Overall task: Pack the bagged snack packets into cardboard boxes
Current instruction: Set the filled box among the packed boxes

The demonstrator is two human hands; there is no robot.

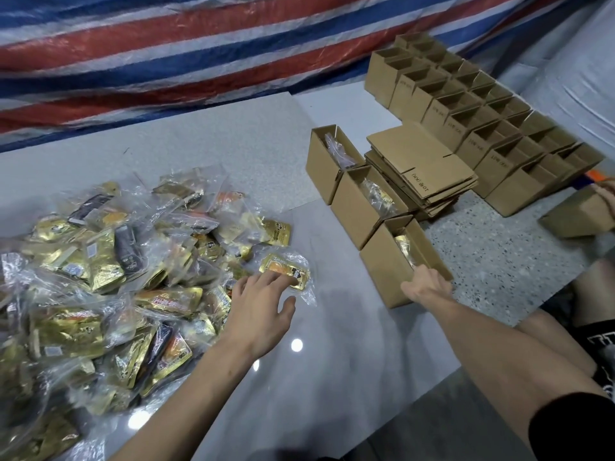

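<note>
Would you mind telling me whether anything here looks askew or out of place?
Only one thing: a cardboard box at the right edge is tilted, unlike the upright rows of empty boxes, because another person's hand is holding it. No damage or spills show.

Black sleeve (573,427), black white-lettered shorts (599,342)

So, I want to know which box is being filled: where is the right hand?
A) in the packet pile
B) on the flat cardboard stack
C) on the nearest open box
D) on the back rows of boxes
C: the right hand grips the near rim of the nearest box, while the left hand touches a packet.
</note>
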